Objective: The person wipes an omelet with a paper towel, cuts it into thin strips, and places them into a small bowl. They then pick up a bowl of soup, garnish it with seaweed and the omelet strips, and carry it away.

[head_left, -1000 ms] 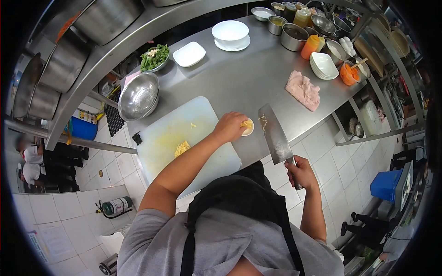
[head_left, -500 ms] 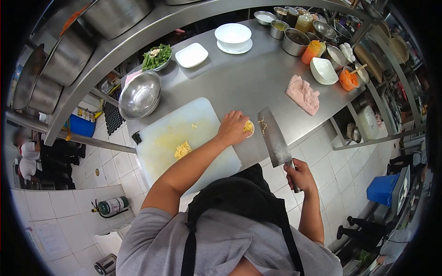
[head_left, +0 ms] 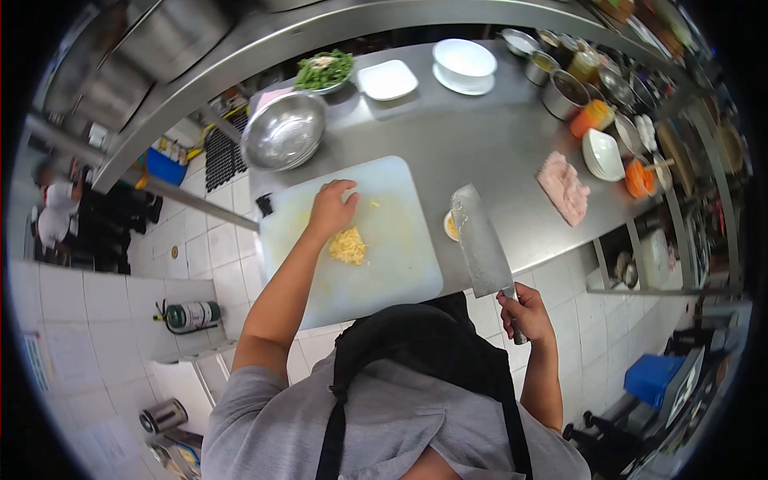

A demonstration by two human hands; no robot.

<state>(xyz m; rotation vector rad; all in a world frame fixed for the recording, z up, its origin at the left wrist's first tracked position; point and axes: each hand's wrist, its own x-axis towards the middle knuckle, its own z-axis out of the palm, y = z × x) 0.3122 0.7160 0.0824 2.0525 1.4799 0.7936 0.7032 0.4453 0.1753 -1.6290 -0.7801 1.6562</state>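
My right hand (head_left: pixel 528 314) grips the handle of a cleaver (head_left: pixel 485 244), its broad blade pointing away from me over the counter edge. Behind the blade, a small cup (head_left: pixel 451 226) with yellow bits in it is partly hidden. My left hand (head_left: pixel 331 210) is over the white cutting board (head_left: pixel 400 268), fingers loosely bent and thumb apart, with nothing seen in it. Just below that hand lies a pile of yellow shreds (head_left: pixel 348 246), and a few stray shreds (head_left: pixel 375 203) sit to its right. A dark scrap (head_left: pixel 265 205) lies by the board's left edge.
Metal bowls (head_left: pixel 284 132), a bowl of greens (head_left: pixel 324 72), a white dish (head_left: pixel 387 81) and a white bowl (head_left: pixel 464 60) stand along the back. At right are a pink cloth (head_left: pixel 564 188), stacked white bowls (head_left: pixel 602 155), an orange bottle (head_left: pixel 592 118) and several sauce pots (head_left: pixel 566 96).
My left hand has let go of the small cup and moved left, over the board by the yellow pile. The cleaver stays in my right hand, its blade now overlapping the cup. The view has shifted.
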